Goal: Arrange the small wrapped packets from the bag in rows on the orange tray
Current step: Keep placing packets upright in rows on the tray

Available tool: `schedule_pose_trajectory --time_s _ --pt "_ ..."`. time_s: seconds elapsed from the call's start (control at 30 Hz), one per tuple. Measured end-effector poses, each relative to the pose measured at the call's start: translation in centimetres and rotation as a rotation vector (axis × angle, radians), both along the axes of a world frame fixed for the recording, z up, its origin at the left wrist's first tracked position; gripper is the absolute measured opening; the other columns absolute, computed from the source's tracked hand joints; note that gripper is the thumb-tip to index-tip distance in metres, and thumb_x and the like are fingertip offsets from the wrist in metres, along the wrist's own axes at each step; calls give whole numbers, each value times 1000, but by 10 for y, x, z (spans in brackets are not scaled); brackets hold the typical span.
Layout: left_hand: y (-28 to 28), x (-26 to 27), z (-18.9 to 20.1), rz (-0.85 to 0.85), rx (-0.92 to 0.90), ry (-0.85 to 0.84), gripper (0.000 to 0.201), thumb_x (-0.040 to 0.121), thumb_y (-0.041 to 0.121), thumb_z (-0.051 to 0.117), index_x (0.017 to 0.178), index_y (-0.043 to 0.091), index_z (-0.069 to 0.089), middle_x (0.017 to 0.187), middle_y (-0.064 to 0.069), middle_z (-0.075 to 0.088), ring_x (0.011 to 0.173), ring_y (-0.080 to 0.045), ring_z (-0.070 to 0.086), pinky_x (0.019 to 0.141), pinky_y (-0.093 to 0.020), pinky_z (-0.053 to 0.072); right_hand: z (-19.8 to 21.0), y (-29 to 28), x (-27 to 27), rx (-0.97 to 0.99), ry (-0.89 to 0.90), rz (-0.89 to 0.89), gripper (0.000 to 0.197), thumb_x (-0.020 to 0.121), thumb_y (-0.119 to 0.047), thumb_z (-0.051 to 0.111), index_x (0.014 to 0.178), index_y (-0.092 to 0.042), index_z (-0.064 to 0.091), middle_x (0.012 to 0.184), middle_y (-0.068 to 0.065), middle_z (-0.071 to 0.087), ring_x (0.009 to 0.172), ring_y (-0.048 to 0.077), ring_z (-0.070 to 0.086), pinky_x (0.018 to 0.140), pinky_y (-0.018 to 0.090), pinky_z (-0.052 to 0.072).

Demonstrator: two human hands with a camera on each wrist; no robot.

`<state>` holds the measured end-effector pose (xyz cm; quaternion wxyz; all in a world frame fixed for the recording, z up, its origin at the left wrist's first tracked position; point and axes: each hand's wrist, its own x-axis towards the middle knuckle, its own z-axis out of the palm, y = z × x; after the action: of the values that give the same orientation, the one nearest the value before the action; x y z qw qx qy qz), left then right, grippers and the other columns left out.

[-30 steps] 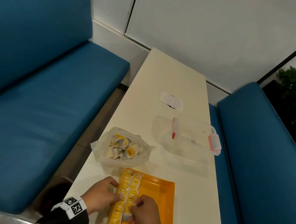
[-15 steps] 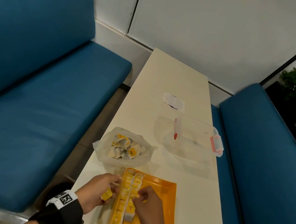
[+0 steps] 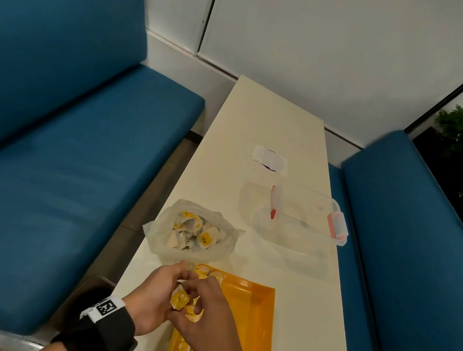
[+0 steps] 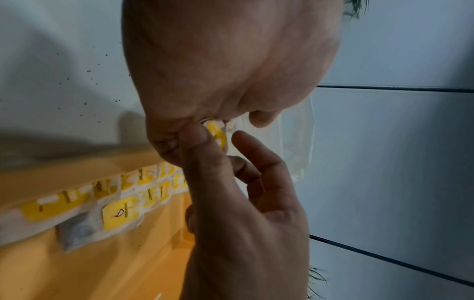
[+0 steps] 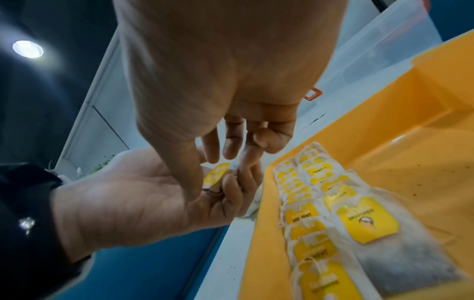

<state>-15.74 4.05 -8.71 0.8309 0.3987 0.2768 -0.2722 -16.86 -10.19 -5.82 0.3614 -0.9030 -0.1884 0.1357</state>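
Both hands meet over the near left edge of the orange tray. My left hand lies palm up and holds a small white packet with a yellow tag in its curled fingers. My right hand pinches that packet by the tag with thumb and forefinger. Two rows of packets lie along the tray's left side, partly hidden by the hands in the head view. The open plastic bag with several more packets sits just beyond the tray.
A clear lidded container with red clips stands on the white table at the right, with a small white wrapper farther back. Blue benches flank the narrow table on both sides.
Both hands left the rows on the tray. The left hand drew back with a packet, then the right hand rose and joined it, pinching the same packet.
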Motion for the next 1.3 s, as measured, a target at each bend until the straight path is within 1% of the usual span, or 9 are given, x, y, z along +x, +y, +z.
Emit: schedule_pose_trajectory --time_s 0.17,0.3,0.37,0.43,0.7,0.8,0.97,1.1,1.3 --pt "-1 3 3 -52 14 -51 55 104 51 41 118 4 67 96 -15 63 84 -28 59 68 -34 47 -1 4 3 -62 -56 24 29 81 -26 65 109 -29 65 97 -36 43 79 -8 51 71 4 38" --pt "1 0 5 -137 76 -119 35 101 45 52 105 16 71 94 -9 69 84 -19 63 78 -35 49 0 3 7 63 -19 -193 19 88 -17 61 99 -30 67 86 -12 67 75 7 63 69 18 52" --pt "3 -3 3 -162 141 -177 23 97 31 64 109 12 69 89 -4 69 79 -14 62 75 -32 48 5 -1 11 166 89 -328 23 89 -10 62 94 -33 64 76 3 68 66 16 67 63 31 56" --pt "4 -4 -4 -137 177 -197 28 90 11 71 116 4 65 82 -5 66 73 -16 61 68 -31 47 11 -6 14 266 202 -407 27 88 -2 60 94 -28 65 72 8 64 60 21 69 53 30 53" --pt "5 -1 -2 -133 79 -103 30 92 -5 58 120 3 63 77 -13 62 61 -18 59 51 -27 44 18 -27 22 311 335 -224 47 80 15 51 96 -22 74 99 5 66 64 9 66 63 34 56" --pt "5 -1 3 -136 53 -78 33 90 -6 56 122 2 62 79 -14 60 58 -19 58 48 -26 43 20 -31 22 354 369 -189 48 75 20 50 100 -13 73 95 4 65 70 11 67 60 32 51" --pt "4 -2 10 -194 77 -131 25 94 9 62 119 9 67 87 -12 68 72 -22 65 56 -28 48 16 -33 25 305 177 -212 19 80 -6 76 80 -25 73 86 -7 64 74 4 59 70 18 48" --pt "4 -6 16 -241 253 -296 23 93 37 70 102 17 77 95 -5 74 87 -18 69 66 -28 52 15 -35 32 331 172 -307 12 82 -9 75 79 -20 72 77 2 71 70 14 62 66 26 52" --pt "3 -9 12 -240 492 -469 12 92 23 73 84 17 80 82 -9 71 72 -12 62 58 -23 46 18 -32 34 413 283 -338 3 85 -5 72 85 -8 72 65 3 67 59 12 58 53 19 44"
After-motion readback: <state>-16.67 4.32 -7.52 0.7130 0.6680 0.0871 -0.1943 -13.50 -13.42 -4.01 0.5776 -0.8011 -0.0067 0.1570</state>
